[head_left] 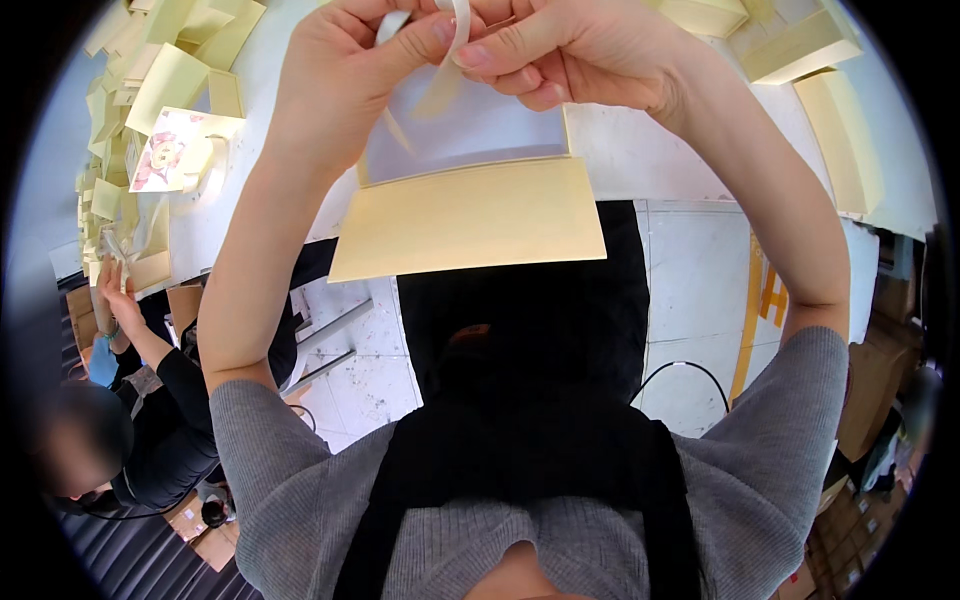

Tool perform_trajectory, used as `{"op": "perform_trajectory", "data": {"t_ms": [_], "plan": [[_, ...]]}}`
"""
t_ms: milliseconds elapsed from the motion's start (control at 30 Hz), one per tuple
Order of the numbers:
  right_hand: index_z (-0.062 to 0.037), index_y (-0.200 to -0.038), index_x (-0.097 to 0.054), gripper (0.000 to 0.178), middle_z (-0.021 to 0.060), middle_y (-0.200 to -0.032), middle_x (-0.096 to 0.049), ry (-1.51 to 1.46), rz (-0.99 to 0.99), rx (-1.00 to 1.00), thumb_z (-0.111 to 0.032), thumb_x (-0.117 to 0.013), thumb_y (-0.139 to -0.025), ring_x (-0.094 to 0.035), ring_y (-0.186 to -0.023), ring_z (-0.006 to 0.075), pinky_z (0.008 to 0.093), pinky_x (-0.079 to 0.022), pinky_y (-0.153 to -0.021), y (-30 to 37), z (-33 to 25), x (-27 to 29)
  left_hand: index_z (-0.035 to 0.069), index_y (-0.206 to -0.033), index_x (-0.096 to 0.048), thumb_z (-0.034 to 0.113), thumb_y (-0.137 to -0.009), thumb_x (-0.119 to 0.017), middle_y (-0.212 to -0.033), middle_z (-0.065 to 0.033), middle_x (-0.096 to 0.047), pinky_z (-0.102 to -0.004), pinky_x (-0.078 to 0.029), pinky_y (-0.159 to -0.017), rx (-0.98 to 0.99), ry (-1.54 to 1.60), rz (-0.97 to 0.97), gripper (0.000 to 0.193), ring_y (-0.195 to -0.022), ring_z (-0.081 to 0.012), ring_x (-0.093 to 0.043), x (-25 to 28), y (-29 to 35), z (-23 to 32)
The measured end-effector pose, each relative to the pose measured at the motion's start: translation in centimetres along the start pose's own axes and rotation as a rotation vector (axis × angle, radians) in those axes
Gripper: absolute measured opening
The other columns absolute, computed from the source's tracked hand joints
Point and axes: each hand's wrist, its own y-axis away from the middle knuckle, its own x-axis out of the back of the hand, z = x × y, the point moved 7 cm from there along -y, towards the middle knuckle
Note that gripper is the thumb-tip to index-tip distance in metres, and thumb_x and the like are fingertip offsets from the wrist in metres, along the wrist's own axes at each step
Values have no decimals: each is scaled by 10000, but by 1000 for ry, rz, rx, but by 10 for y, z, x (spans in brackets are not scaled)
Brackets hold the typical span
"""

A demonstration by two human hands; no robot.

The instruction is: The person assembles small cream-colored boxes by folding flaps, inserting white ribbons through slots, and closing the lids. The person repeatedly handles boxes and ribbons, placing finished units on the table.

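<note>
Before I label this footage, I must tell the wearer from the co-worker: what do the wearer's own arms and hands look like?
The left sleeve and right sleeve are grey, ribbed and end around the elbows. The left hand and right hand are ungloved; no watch or bracelet shows.

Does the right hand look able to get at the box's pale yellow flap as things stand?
Probably yes: the pale yellow flap lies close by with nothing covering it, though the right hand would likely have to release the white ribbon first.
</note>
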Motion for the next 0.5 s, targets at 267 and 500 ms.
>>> {"op": "perform_trajectory", "data": {"t_ms": [267, 500], "plan": [[17, -875, -672, 56, 66, -739, -645, 778, 159, 56, 6, -667, -821, -611, -629, 134, 255, -512, -601, 7, -9, 11, -45, -1161, -598, 499, -698, -812, -962, -162, -660, -355, -514, -759, -303, -842, -300, 745, -852, -263, -645, -45, 61, 44], [-23, -931, -643, 119, 98, -796, -593, 1629, 180, 569, -50, -638, -815, -553, -651, 279, 326, -456, -618, 25, -7, -41, -120, -1237, -524, 628, -672, -717, -1097, -256, -602, -525, -476, -910, -351, -1205, -156, 958, -979, -413, -614, -85, 129, 16]]}}
